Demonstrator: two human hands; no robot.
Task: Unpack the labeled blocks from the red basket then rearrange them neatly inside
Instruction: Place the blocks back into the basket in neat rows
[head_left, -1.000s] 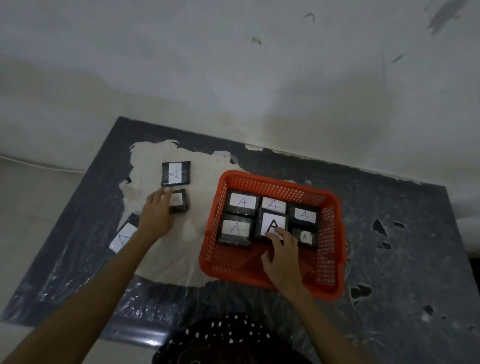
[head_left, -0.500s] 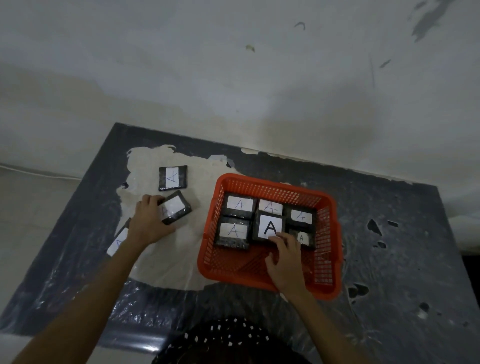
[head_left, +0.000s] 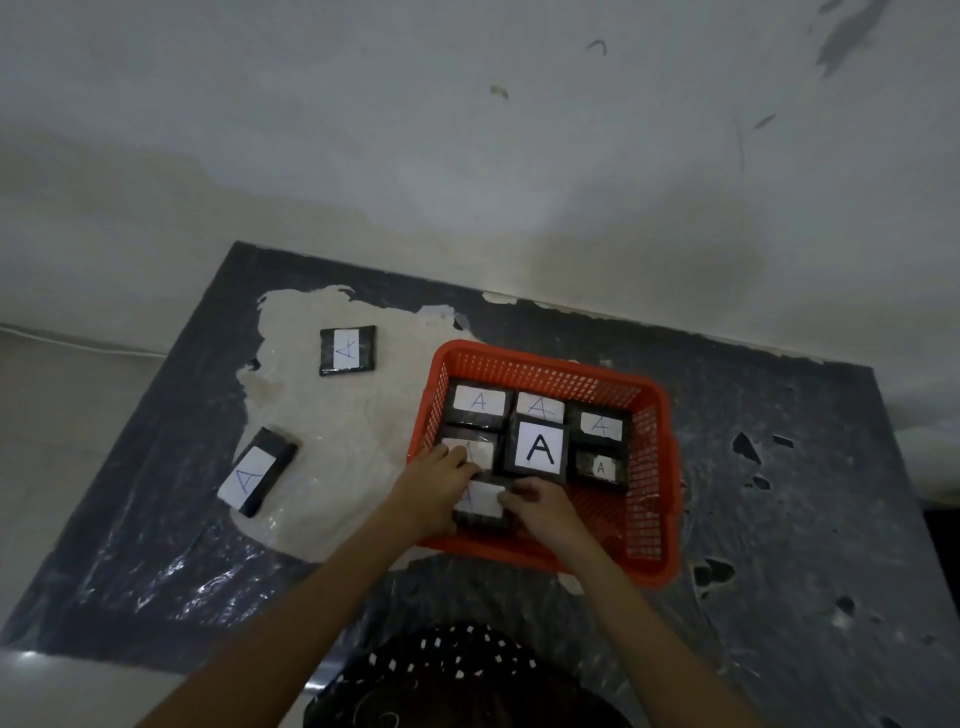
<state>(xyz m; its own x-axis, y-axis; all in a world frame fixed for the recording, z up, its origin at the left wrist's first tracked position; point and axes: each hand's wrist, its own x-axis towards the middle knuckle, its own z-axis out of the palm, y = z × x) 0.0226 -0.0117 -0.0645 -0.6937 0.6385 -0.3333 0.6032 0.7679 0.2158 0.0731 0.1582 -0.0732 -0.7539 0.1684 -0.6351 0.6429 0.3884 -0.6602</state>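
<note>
1. The left hand (head_left: 436, 480) and right hand (head_left: 537, 504) are pinching a black rectangular white-labelled block (head_left: 480, 503) between their fingers, inside the red perforated plastic basket (head_left: 649, 467), at its near-left corner.
2. Risk: lowered crooked, it is likely nudging the neighbouring row askew.
3. Two more blocks are lying on the desk (head_left: 805, 519), left of the basket.

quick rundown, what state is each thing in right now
red basket: upright on the table, holds seven blocks
block being placed: in the basket's near left corner, label up, both hands on it
big-A block: flat in the basket, label up
far table block: flat on the table, outside the basket
near table block: on the table, outside, angled
left hand: gripping the block
right hand: gripping the block
</note>
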